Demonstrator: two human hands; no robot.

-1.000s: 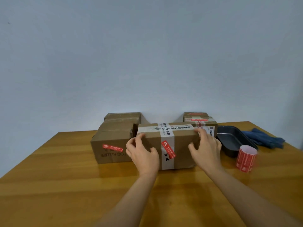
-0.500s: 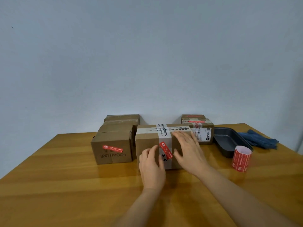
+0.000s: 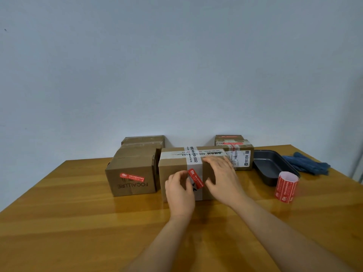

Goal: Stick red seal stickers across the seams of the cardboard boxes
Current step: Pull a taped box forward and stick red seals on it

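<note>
While both bare arms reach forward over the wooden table (image 3: 78,222), the person's hands meet at the front face of the middle cardboard box (image 3: 172,173), which stands near the far edge. On that face a red seal sticker (image 3: 195,178) lies slanted across the white tape band (image 3: 193,154). The left hand (image 3: 179,190) curls loosely just left of the sticker, fingertips against the cardboard, grasping nothing that I can make out. The right hand (image 3: 223,178) is spread flat, palm on the box's front and fingers over its top edge, also holding nothing. Just left stands the FOCALLURE box (image 3: 130,180), already bearing a red sticker. Behind on the right sits another sealed box (image 3: 238,156). A roll of red stickers (image 3: 286,187) stands upright at right, near a dark tray (image 3: 275,167) and a blue cloth (image 3: 308,163).
</note>
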